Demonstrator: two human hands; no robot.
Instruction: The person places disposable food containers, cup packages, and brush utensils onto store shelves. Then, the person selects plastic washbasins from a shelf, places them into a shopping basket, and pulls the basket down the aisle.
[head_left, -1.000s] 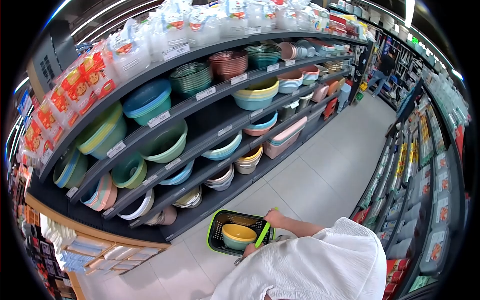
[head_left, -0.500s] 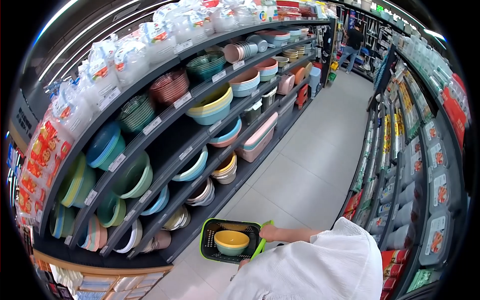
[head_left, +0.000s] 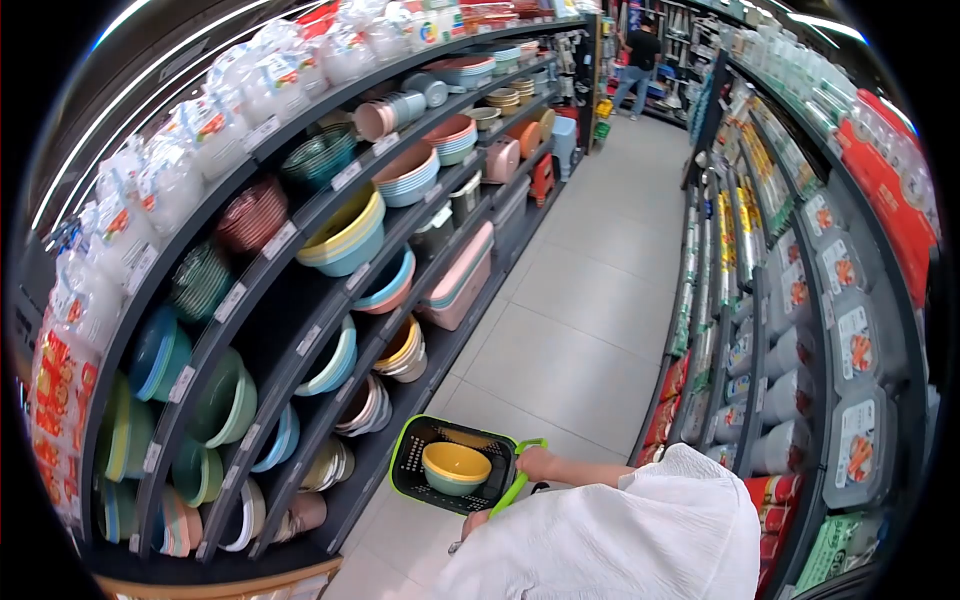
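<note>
A black shopping basket (head_left: 408,465) with a bright green rim hangs low over the aisle floor. Inside it sit nested bowls (head_left: 457,468), a yellow one on top of a pale green one. My right hand (head_left: 537,463) is closed around the upper part of the basket's green handle (head_left: 512,490). Nearer my body, my left hand (head_left: 475,522) is closed at the handle's lower end, its fingers partly hidden by my white sleeve.
Shelves on the left hold stacked basins (head_left: 343,230), colanders (head_left: 252,213) and a pink storage box (head_left: 462,278). Plastic food containers (head_left: 858,430) and boxed wraps line the right shelves. Tiled floor (head_left: 590,260) runs between. A person (head_left: 638,65) stands at the far end.
My view has shifted, so the shelves, aisle and distant person appear further left. The basket stays in front of me, still in my hands with the bowls inside.
</note>
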